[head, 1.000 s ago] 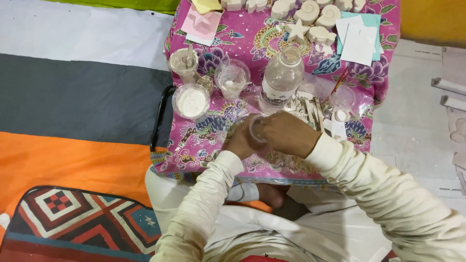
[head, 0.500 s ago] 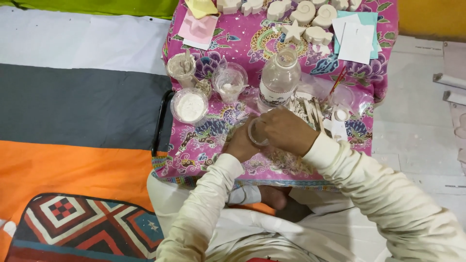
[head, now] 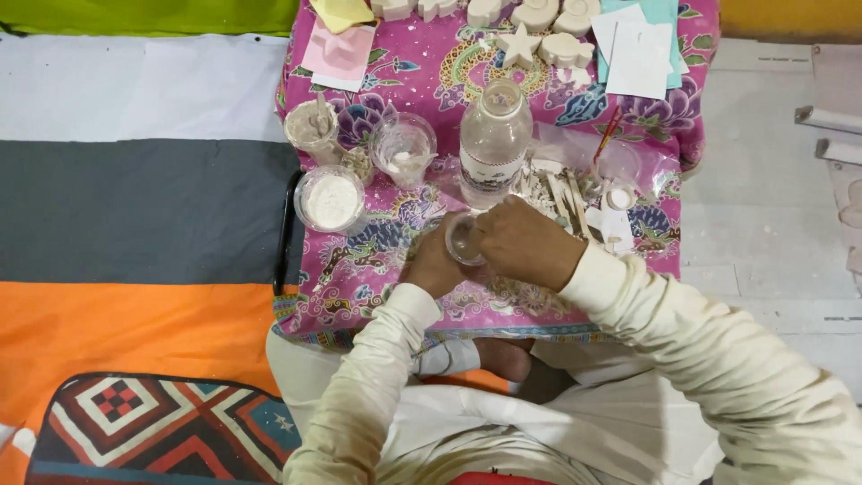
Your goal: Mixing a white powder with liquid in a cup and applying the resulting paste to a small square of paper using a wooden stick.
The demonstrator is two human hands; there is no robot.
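My left hand [head: 431, 265] and my right hand [head: 525, 244] meet over a low table covered with a pink patterned cloth [head: 359, 269]. Both close around a small clear plastic cup [head: 463, 239] held between them, its mouth tilted toward me. Just beyond the hands stands a clear plastic bottle [head: 494, 142] without a cap. A heap of wooden sticks [head: 558, 190] lies right of the bottle, next to my right hand.
Left of the bottle stand a cup of white powder [head: 330, 199], a clear cup with white residue [head: 403, 149] and a cup of grey paste with a stick [head: 312, 126]. White plaster shapes [head: 539, 27] and paper sheets [head: 639, 47] lie at the far edge. A striped mat [head: 135, 216] covers the floor at left.
The hands stay together on the small cup, shifting only slightly. The head view has moved a little.
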